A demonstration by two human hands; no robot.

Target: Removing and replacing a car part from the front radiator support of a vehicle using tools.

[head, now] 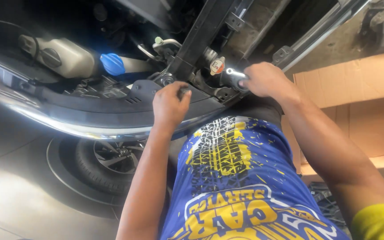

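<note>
Leaning over the car's front panel (112, 104), I judge it best to keep my left hand (170, 103) pinched firmly on the small fastener (184, 92) while my right hand (263, 80), at two o'clock from it, grips the ratchet (235, 72) square and turns steadily.

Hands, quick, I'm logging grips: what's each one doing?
Left hand: closed on a small dark part at the engine bay's front panel.
Right hand: closed on a shiny metal wrench.
</note>
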